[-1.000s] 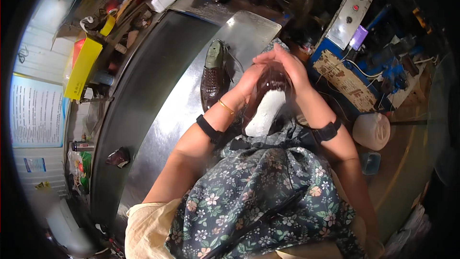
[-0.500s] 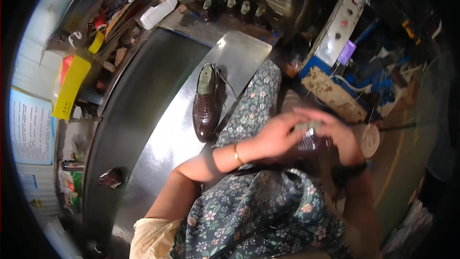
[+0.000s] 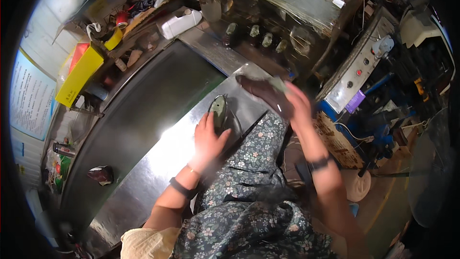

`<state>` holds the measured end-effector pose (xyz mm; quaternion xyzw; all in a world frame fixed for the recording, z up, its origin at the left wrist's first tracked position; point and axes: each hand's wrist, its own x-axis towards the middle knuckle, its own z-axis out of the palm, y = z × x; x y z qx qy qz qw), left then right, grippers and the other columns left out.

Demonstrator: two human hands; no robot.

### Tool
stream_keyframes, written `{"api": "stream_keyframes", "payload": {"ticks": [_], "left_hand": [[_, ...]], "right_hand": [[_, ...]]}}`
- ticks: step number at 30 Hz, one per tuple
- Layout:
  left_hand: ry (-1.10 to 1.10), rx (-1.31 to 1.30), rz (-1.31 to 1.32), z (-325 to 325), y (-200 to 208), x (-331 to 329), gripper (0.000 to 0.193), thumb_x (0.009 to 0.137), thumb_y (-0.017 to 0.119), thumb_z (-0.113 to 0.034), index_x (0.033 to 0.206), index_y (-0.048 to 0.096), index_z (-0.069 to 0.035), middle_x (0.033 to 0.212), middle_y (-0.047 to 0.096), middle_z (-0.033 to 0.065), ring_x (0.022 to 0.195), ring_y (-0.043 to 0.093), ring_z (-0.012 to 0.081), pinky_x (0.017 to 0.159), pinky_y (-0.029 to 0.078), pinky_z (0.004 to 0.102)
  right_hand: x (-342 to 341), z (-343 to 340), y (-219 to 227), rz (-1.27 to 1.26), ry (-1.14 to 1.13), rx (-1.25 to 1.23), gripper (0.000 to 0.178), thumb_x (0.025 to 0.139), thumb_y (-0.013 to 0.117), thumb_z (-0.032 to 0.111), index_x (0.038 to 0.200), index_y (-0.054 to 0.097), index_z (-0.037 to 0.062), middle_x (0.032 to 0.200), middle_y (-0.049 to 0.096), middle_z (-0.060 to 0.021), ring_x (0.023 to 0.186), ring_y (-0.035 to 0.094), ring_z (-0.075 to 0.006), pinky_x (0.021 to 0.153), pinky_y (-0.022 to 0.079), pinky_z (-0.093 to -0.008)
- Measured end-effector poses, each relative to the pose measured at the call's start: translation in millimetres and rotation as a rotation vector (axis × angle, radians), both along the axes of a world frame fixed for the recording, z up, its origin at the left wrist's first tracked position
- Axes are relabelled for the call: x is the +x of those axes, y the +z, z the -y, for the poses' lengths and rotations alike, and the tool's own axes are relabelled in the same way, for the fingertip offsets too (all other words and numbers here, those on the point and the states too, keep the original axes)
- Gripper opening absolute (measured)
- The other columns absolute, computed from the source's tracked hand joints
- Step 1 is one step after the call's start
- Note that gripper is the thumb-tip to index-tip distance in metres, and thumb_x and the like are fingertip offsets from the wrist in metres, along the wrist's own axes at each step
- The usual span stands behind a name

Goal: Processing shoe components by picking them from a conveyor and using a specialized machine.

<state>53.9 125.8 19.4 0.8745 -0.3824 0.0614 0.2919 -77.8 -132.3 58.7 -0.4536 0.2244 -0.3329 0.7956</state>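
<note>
My right hand (image 3: pixel 301 108) holds a dark brown shoe (image 3: pixel 264 95) by one end, over the far end of the shiny metal sheet (image 3: pixel 179 156). Motion blurs both the shoe and the fingers. A second shoe, with a pale green last (image 3: pixel 218 108) inside it, sits on the sheet to the left. Reaching onto that shoe, my left hand (image 3: pixel 209 139) has its fingers stretched along the last's left side and its thumb spread apart. The palm hides much of the shoe's front. A floral apron (image 3: pixel 258 163) covers my lap.
A dark conveyor belt (image 3: pixel 143 110) runs left of the sheet, carrying a small dark red shoe piece (image 3: pixel 100 175). Several lasted shoes stand at the back near a white bottle (image 3: pixel 179 24). On the left is a yellow box (image 3: pixel 79 81); at right, a control panel (image 3: pixel 357 69).
My hands have moved apart from my lap. The right has carried its shoe up and forward to the sheet's far end; the left has moved left onto the other shoe. The view has shifted.
</note>
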Motion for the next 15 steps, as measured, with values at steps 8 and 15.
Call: {"api": "stream_keyframes", "payload": {"ticks": [8, 15], "left_hand": [[0.148, -0.344, -0.778, -4, -14, 72, 0.075, 0.073, 0.075, -0.016, 0.137, 0.04, 0.003, 0.104, 0.068, 0.0167, 0.095, 0.066, 0.0249, 0.083, 0.053, 0.0358], [-0.201, -1.008, -1.764, 45, 53, -39, 0.083, 0.09, 0.065, -0.027, 0.15, 0.012, -0.005, 0.134, 0.047, 0.0137, 0.124, 0.044, 0.0257, 0.103, 0.037, 0.0407]], "right_hand": [[129, -19, -69, -0.276, 0.058, -0.695, 0.053, 0.081, 0.069, 0.017, 0.129, 0.052, 0.0027, 0.115, 0.063, -0.0163, 0.105, 0.06, -0.0206, 0.089, 0.048, -0.034], [-45, -108, 2, -0.096, 0.371, 0.191, 0.09, 0.075, 0.067, 0.003, 0.152, 0.02, 0.0112, 0.142, 0.043, -0.0107, 0.118, 0.05, -0.019, 0.098, 0.042, -0.0311]]}}
